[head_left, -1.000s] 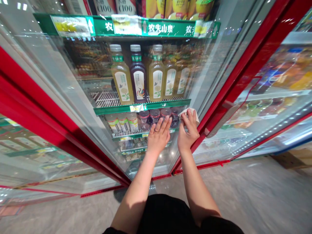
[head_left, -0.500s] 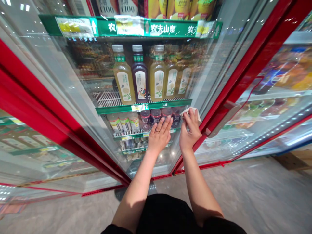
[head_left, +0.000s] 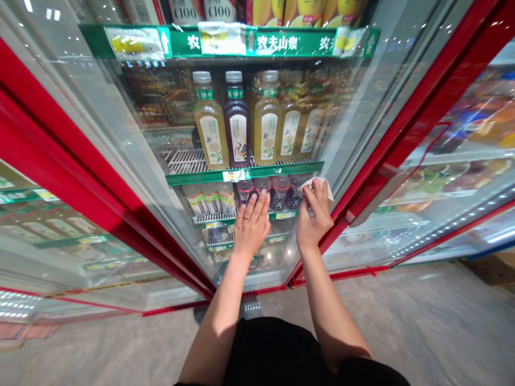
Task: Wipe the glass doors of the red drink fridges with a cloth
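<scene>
My left hand, with a ring on one finger, lies spread against the glass door of a drinks cooler and holds nothing. To its right, my right hand presses a pale cloth on the glass close to the red door frame. Its fingers are bent over the cloth. Behind the glass, pale yellow bottles and a dark bottle stand upright on a wire shelf. Small cups and dark-wrapped drinks sit one shelf lower.
A metal handle sits on the red frame right of my right hand. More coolers stand on both sides. Grey floor lies below, with a cardboard box at the far right.
My left hand has moved a little left and down on the glass, away from my right hand. The cooler appears shifted slightly right in view. My right hand still has the cloth.
</scene>
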